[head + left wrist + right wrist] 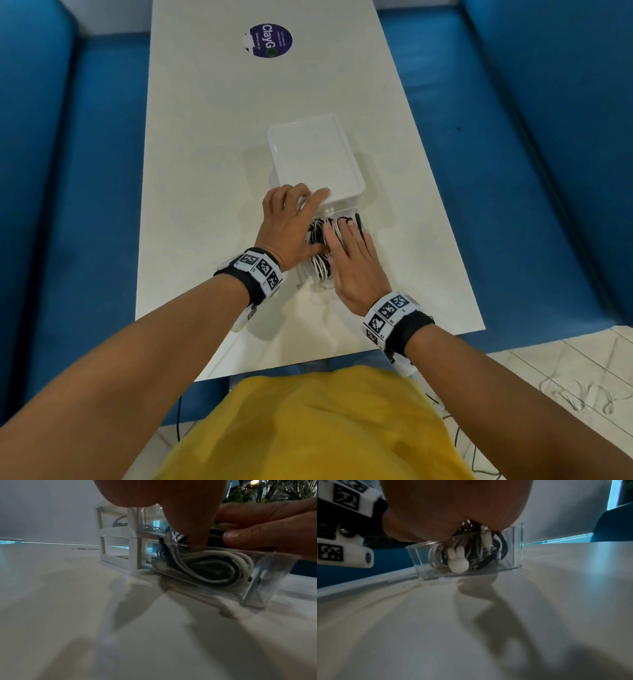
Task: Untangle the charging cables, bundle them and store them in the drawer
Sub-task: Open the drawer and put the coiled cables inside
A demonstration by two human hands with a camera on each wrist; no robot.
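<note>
White and black coiled cables (322,246) sit in the clear drawer (305,274), pulled out of the small organiser (315,157) on the worktop (205,171); from the head view the right hand (356,263) lies flat on them, fingers straight, and the left hand (291,222) rests fingers on the organiser's front edge, gripping nothing. Left wrist view: coils (214,566) fill the drawer (260,582) while fingers (193,524) press from above. Right wrist view: loops (471,553) rise above the drawer rim (513,527), so storing is in hand, and closing likely needs them tucked below first.
</note>
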